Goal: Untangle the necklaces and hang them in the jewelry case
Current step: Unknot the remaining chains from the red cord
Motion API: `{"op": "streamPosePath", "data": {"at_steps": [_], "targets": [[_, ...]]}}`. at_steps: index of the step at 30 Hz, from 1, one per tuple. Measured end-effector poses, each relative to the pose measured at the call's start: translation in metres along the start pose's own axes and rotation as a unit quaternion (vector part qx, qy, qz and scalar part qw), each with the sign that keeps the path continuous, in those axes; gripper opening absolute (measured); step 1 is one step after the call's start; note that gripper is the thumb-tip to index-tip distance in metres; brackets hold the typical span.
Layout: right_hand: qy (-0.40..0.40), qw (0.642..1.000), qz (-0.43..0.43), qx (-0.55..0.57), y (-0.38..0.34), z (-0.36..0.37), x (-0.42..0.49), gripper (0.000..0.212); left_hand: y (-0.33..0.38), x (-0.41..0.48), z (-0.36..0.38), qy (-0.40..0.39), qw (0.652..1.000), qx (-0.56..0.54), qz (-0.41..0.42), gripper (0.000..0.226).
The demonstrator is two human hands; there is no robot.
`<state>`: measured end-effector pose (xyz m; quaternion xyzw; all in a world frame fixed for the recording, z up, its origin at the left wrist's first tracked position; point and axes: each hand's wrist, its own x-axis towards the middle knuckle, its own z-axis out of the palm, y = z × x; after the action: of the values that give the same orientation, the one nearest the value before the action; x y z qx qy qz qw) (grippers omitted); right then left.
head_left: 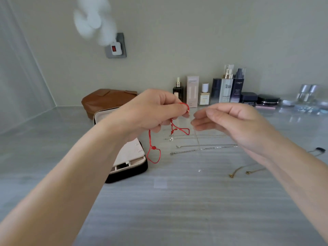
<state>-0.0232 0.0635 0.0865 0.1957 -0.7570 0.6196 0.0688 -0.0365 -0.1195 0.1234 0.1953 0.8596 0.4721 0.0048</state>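
Pinched in left hand [152, 112] fingertips: red cord necklace [154, 148], held up above the grey counter [177, 210], loops dangling toward 6 o'clock. Right hand [230, 125] at 3 o'clock of the cord, fingers loosely curled and apart, gripping nothing discernible.

At 7 o'clock, open jewelry case [131, 157], black outside, cream inside, partly hidden behind the left wrist. At 4 o'clock, flat on the counter, two silver chains [204, 148] side by side; fainter chains behind, count unclear. Nearer, two gold chain ends [237, 172], rest covered by the right forearm.

Behind the case, one brown pouch [106, 100]. At 1 o'clock along the wall, row of cosmetics [204, 95]: five bottles, one carton, two dark jars. Legible only "L'OREAL" on one dark bottle [238, 86].
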Motion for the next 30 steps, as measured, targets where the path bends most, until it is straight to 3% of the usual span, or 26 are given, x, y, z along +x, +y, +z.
{"op": "streamPosePath", "data": {"at_steps": [8,14,30], "targets": [[-0.002,0.994,-0.059,-0.087,-0.040,0.005,0.004,0.003,0.036,-0.006,-0.020,0.014,0.988,0.151,0.017,0.021],[0.015,0.984,-0.075,-0.161,-0.060,0.014,0.003,0.012,0.060,-0.013,-0.029,0.008,0.963,0.266,0.028,0.020],[0.029,0.980,-0.094,-0.175,-0.056,0.015,-0.006,0.013,0.073,-0.018,-0.022,-0.006,0.951,0.309,0.030,0.019]]}}
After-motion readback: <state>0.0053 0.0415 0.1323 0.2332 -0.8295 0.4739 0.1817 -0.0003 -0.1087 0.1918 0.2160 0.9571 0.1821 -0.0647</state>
